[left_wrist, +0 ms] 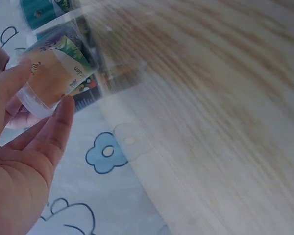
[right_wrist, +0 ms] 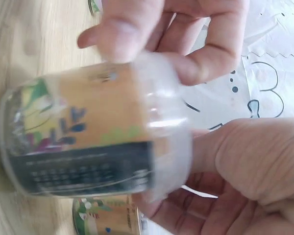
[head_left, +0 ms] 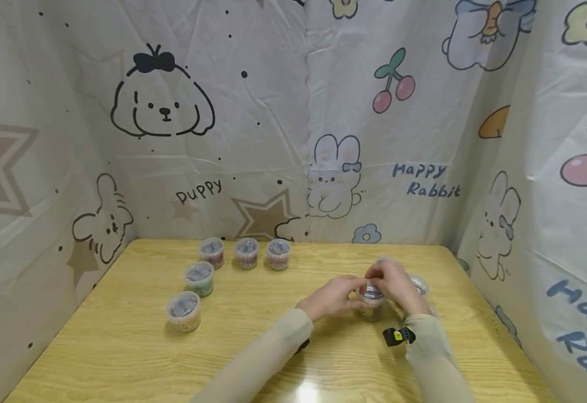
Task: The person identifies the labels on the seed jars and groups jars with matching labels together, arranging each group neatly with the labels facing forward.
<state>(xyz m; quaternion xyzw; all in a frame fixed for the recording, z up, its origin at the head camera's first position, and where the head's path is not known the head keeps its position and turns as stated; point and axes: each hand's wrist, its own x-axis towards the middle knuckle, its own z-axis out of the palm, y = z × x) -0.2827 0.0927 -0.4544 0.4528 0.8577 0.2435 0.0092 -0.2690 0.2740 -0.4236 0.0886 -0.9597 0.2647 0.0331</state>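
A small clear plastic tub (head_left: 371, 309) with an orange and dark label is between both hands, at the right side of the table. My left hand (head_left: 331, 299) grips it near the rim from the left, thumb and fingers on its side. Over its top, my right hand (head_left: 393, 284) has fingers curled at the lid edge. Up close, the right wrist view has the tub (right_wrist: 88, 132) with the right hand (right_wrist: 259, 166) at its translucent lid end and left fingertips (right_wrist: 120, 41) on its upper side. A silvery packet shows at its top.
Behind the right hand stand more tubs, one partly hidden (head_left: 418, 284) and another (head_left: 386, 261) farther back. To the left are several lidded tubs, including a front one (head_left: 183, 312) and a back one (head_left: 279, 254). Printed cloth (head_left: 258, 112) walls the wooden table (head_left: 122, 358).
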